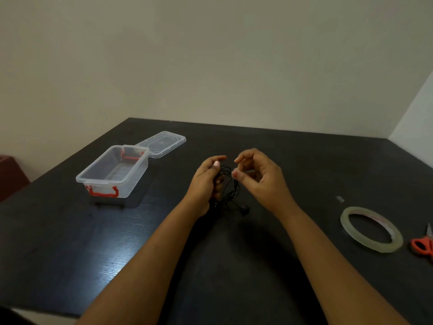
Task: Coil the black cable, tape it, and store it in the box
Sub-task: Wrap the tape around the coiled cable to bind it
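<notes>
My left hand (206,181) grips a bundle of thin black cable (230,184) in several loops above the middle of the dark table (70,231). One cable end with a small black plug (244,209) trails on the table below. My right hand (257,174) hovers just right of the loops, fingers curled, thumb and fingertips pinching a strand or a clear bit of tape; which one is too small to tell. The clear plastic box (112,171) with red latches stands open to the left, with nothing in it.
The box's clear lid (164,143) lies behind the box. A roll of clear tape (371,228) lies at the right, with orange-handled scissors (424,245) at the right edge. A small scrap (339,199) lies above the roll. A wall runs behind the table.
</notes>
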